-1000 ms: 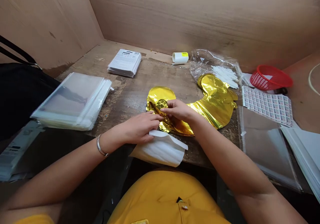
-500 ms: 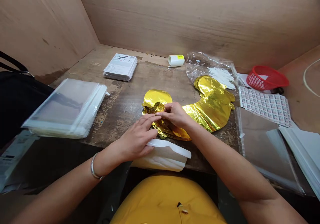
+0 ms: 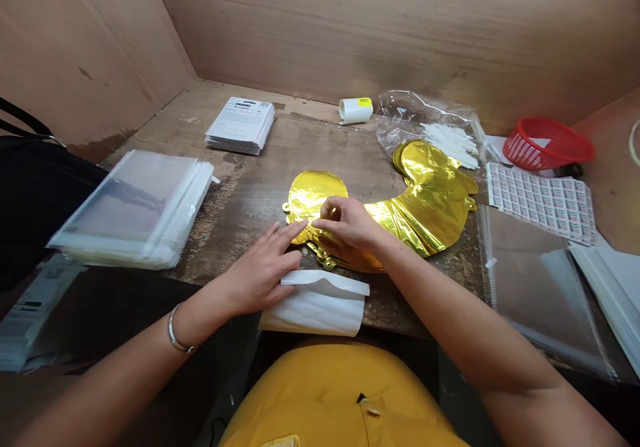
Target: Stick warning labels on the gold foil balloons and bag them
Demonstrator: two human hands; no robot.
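Observation:
A flat gold foil balloon (image 3: 420, 200) lies curved on the wooden table (image 3: 250, 194) in front of me. My right hand (image 3: 347, 220) rests on its left lobe, thumb and fingers pinched on the foil. My left hand (image 3: 263, 270) lies beside it with fingers stretched flat, its fingertips touching the foil's near edge. Just below my left hand a white plastic bag (image 3: 317, 304) hangs over the table's front edge.
A stack of clear sleeves (image 3: 135, 207) sits at left, printed cards (image 3: 243, 124) behind it. At the back are a label roll (image 3: 356, 110), a clear bag of white sticks (image 3: 445, 142) and a red basket (image 3: 547, 144). A sticker sheet (image 3: 543, 200) and more sleeves (image 3: 535, 280) lie right.
The crumpled, lifted part of the foil has been laid flat. My left hand went from pinching the foil to lying stretched out beside it.

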